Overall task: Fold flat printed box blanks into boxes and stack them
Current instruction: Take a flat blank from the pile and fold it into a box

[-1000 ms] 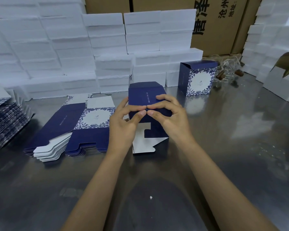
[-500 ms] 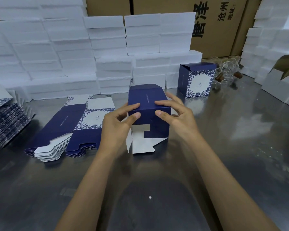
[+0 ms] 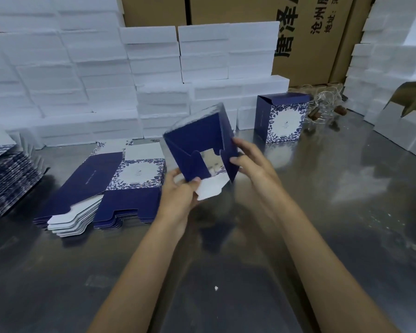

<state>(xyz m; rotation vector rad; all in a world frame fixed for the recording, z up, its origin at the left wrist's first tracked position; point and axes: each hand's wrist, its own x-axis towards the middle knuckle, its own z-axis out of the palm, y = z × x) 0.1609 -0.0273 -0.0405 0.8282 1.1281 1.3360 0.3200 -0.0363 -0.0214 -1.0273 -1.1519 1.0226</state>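
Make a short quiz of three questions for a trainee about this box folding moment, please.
1. True or false: the half-folded box rests flat on the metal table.
2. Which of the hands pinches its lower corner? A. left hand B. right hand
3. Fill in: the finished box stands to the ___ of the flat blank pile.

Key: 1 false, it is held up tilted; 2 A; 3 right.

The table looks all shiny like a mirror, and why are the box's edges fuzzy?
In the head view, the metal table reflects overhead light in pale patches and mirrors the finished box. The box being folded is smeared at its top edge by motion blur. The wide lens bends the white stacks near the frame's sides.
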